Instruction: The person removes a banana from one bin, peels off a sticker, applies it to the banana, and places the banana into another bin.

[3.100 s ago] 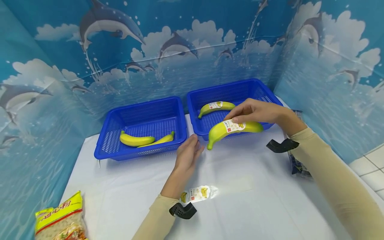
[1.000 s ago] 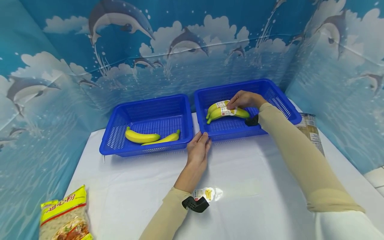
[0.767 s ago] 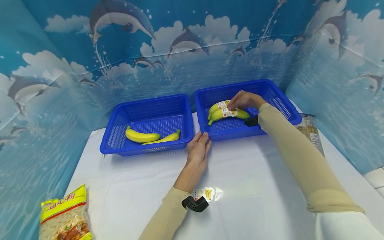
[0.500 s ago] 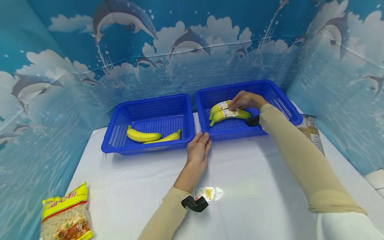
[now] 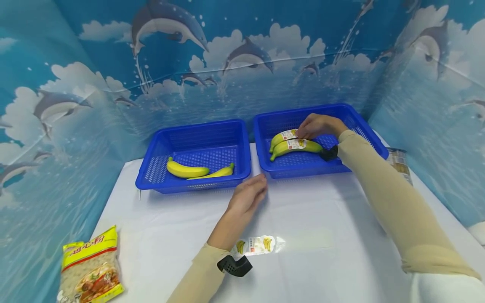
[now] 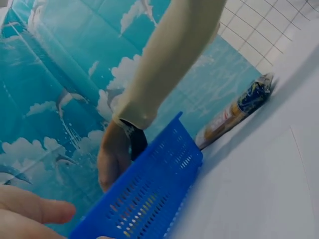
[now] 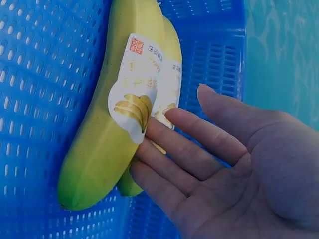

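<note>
My right hand (image 5: 317,125) is inside the right blue basket (image 5: 314,171). In the right wrist view its fingers (image 7: 174,134) reach out loosely and touch the labelled front banana (image 7: 99,149), with the thumb held apart. Behind that banana lies a second labelled banana (image 7: 172,45), side by side with it; both are yellow-green. My left hand (image 5: 244,200) hovers near the front left corner of the same basket, fingers relaxed and holding nothing. Two yellow bananas without visible labels, a left one (image 5: 185,169) and a right one (image 5: 219,172), lie in the left blue basket (image 5: 197,184).
A strip of banana labels (image 5: 261,245) lies on the white tabletop (image 5: 170,240), partly behind the left wrist. A yellow-topped food bag (image 5: 92,267) sits at front left. Another package (image 5: 399,163) stands right of the baskets. A dolphin-print curtain (image 5: 235,92) encloses the back and sides.
The right hand has carried the labelled banana into the right basket, set it beside the other and loosened its fingers. The left hand went to that basket's corner, then drew back slightly.
</note>
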`<state>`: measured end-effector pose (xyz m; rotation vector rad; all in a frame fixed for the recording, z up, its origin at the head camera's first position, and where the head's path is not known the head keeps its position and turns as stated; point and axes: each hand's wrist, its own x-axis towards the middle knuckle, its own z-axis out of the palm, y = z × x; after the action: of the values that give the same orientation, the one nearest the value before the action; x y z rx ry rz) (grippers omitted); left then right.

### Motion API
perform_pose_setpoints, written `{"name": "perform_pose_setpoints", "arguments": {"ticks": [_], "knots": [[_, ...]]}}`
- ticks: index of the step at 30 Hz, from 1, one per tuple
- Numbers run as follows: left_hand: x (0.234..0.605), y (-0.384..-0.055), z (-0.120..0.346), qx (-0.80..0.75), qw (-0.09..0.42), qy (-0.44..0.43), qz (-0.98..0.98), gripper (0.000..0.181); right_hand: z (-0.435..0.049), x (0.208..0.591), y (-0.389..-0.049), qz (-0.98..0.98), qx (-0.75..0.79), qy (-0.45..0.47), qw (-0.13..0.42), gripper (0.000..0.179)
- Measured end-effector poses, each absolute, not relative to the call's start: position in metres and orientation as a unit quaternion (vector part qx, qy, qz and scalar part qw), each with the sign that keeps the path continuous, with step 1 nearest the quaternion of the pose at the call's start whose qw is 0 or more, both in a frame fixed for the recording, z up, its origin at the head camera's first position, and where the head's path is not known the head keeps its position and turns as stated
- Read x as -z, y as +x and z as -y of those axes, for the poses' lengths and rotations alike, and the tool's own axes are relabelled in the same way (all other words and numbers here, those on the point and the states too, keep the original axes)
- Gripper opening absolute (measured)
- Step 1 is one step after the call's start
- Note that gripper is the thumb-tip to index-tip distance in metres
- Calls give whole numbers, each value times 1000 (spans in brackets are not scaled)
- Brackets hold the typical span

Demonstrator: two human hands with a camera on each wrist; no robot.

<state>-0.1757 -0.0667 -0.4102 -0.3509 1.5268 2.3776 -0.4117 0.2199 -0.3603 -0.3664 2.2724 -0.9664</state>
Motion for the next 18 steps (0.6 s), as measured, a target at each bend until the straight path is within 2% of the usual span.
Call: {"name": "perform_pose_setpoints", "arguments": {"ticks": [5,9,13,18], "knots": [[393,-160,79,-819,170,-79,-542,48,-219,353,-406,-877,342,-153,300,42],[379,-146,92,-820,149,-40,-550,55,-218,348,-401,-896,302,-165,282,41],[368,-133,114,-790,83,-2,-608,56,-217,342,-396,-914,260,-184,252,42],[350,-128,151,-738,-51,4,-672,49,-214,336,-389,-933,207,-218,199,46]]}}
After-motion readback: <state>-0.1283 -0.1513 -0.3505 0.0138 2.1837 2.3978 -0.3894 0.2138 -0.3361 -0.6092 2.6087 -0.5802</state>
